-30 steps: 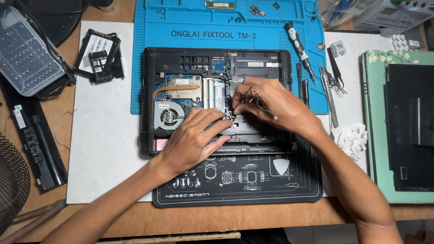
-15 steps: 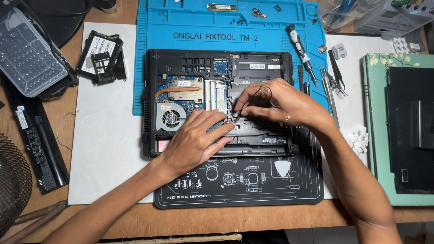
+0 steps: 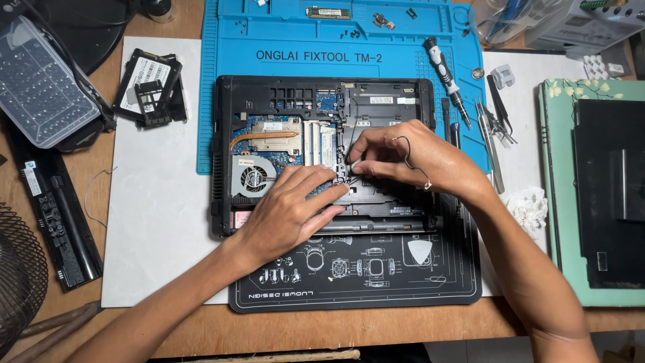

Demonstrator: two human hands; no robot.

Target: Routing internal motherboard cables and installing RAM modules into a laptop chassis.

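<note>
An opened black laptop [image 3: 282, 94] lies bottom up, showing its fan [image 3: 253, 178], copper heat pipe and memory sticks. My left hand [image 3: 289, 212] rests flat on the laptop's lower middle, with its fingertips touching a small part [image 3: 340, 173] beside the memory slots. My right hand [image 3: 410, 158] comes in from the right. Its thumb and fingers pinch at that same small part. A thin black cable [image 3: 406, 144] loops over the back of this hand.
The laptop sits on a blue repair mat [image 3: 322, 40] and a black mat [image 3: 376, 275]. Screwdriver [image 3: 443, 70] and tweezers [image 3: 497, 114] lie to the right, near a dark panel on a green board [image 3: 605, 188]. A battery [image 3: 57, 222], drive caddy [image 3: 148, 87] and clear parts box [image 3: 40, 84] lie left.
Both hands stay at the same spot in the laptop's middle. The right hand has shifted slightly, and its fingers are closer to the left fingertips.
</note>
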